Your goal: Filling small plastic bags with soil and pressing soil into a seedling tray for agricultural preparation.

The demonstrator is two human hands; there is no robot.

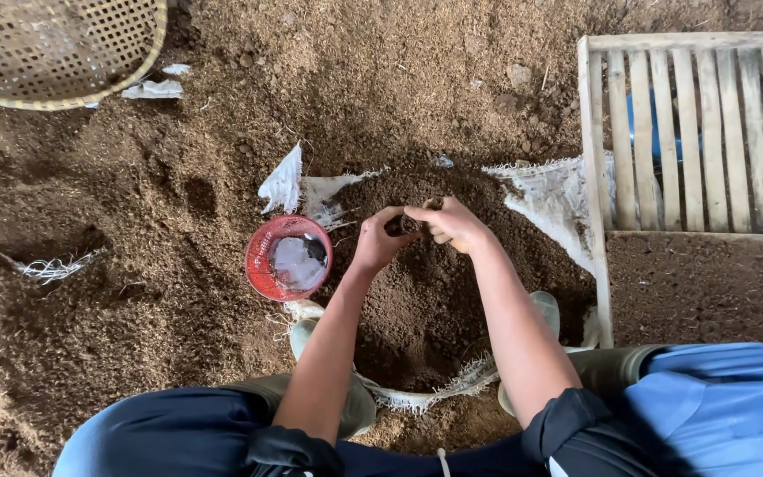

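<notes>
Together, both hands meet at the centre of the frame: the left hand (pixel 380 238) and the right hand (pixel 452 223) are curled with fingertips touching, pinched on a small dark thing (pixel 406 224) held between them, too small and too soil-coloured to name for certain; it may be a clod or something picked out of the heap. Neither palm is open; the fingers of both close on that piece just above the top of the soil mound (pixel 434 300).

That mound of dark, crumbly soil lies on a torn white woven sack (pixel 554 199), whose frayed edges show at centre right and below the forearms. Just left of the left wrist, touching the foot of the mound, stands a small red mesh basket (pixel 289 258) with a pale lining and something dark inside. Pale green boots (pixel 545 311) flank the heap.

Judging from this, the step in hand is sorting through the soil by finger. A further move would call for keeping a light pinch so the piece does not crumble, and a short carry left to the basket.

At right stands a wooden slatted crate (pixel 691 132); in the upper left corner sits a woven bamboo sieve (pixel 55 49). Loose husk-strewn ground (pixel 134 309) surrounds it all.
</notes>
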